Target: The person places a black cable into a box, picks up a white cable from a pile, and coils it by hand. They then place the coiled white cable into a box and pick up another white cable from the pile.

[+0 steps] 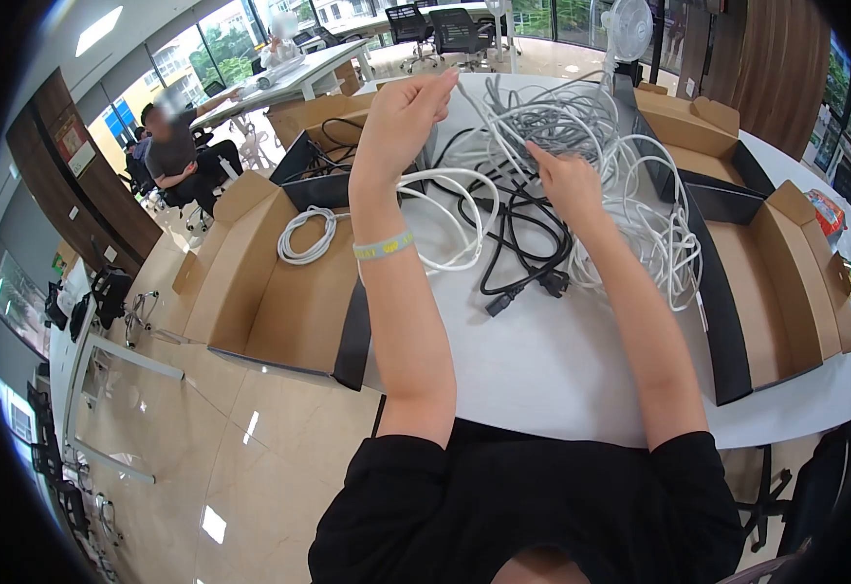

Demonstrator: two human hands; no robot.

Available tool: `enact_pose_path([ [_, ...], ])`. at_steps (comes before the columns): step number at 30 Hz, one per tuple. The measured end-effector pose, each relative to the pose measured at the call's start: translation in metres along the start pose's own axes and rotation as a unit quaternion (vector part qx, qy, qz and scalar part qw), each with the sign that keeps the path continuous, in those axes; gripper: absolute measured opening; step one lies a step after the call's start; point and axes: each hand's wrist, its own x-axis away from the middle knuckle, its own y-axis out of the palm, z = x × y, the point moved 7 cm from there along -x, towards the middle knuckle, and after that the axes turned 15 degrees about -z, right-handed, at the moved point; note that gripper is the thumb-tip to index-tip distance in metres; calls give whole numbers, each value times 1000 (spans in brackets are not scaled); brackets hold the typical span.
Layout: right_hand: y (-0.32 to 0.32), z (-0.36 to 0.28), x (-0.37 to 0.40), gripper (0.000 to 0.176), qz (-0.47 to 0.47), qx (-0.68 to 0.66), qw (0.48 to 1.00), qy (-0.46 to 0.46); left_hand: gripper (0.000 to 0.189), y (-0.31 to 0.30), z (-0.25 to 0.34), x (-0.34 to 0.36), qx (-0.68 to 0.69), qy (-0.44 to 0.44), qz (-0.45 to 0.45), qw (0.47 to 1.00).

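My left hand (408,122), raised above the table's far left part, is closed in a pinch on a grey cable (474,102). That cable slants down into a tangled grey heap (552,122). Lower and to the right, my right hand (570,185) is at the heap's near edge, its index finger on the grey cable and its other fingers curled; its thumb is hidden. Black power cords (518,258) with plugs lie between my forearms. A loose white cable (484,229) loops by my left forearm, and tangled white cables (674,248) lie beyond my right forearm.
On the left, an open cardboard box (289,302) contains a coiled white cable (307,237); behind it, another box (318,161) holds dark cables. Two open boxes (766,273) (688,131) stand right. A white fan (628,29) is behind the table (542,375). A seated person (177,146) is left.
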Motion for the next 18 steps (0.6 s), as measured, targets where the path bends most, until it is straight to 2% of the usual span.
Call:
enact_pose_path([
  [5, -2, 21, -5, 33, 6, -25, 998, 61, 34, 7, 52, 15, 83, 125, 45, 988],
  [7, -7, 32, -8, 32, 9, -35, 997, 65, 33, 5, 58, 20, 86, 121, 67, 987],
  [9, -14, 36, -7, 32, 26, -55, 996, 67, 37, 1, 74, 29, 120, 199, 84, 969],
  [11, -14, 43, -9, 32, -1, -72, 994, 81, 38, 3, 77, 29, 122, 188, 87, 971],
  [13, -7, 44, -7, 31, 5, -66, 996, 52, 37, 14, 77, 23, 5, 181, 68, 981],
  [15, -16, 34, -8, 31, -11, -69, 996, 52, 36, 21, 67, 14, -2, 158, 42, 986],
  [17, -18, 27, -12, 33, -55, -100, 993, 22, 36, 29, 61, 4, -59, 159, 30, 985],
  [18, -20, 25, -15, 31, -41, -129, 991, -21, 36, 32, 56, 2, -57, 150, 32, 987],
])
